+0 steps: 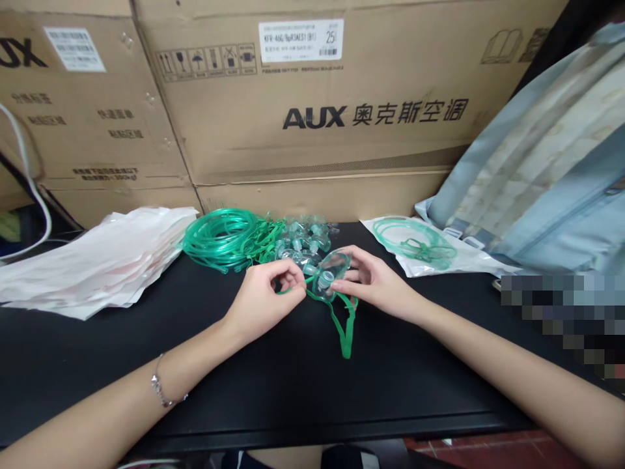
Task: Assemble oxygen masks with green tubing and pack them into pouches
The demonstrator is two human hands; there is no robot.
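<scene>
My right hand (374, 280) grips a clear green oxygen mask (334, 266) by its rim, thumb near the round connector, above the black table. A green elastic strap (347, 335) hangs from the mask in a loop. My left hand (276, 290) is closed, its thumb and forefinger pinching an end of the green strap at the mask's left side. Just behind the hands lie several more clear masks (303, 238) in a pile. Beside them are a heap of green straps (266, 240) and a coil of green tubing (222, 231).
A stack of white packets (107, 254) lies at the left. At the right, a white packet (415, 264) carries coiled tubing (415, 238) beside a light blue bag (532, 176). Large cardboard boxes (234, 124) stand along the back of the black table (273, 391).
</scene>
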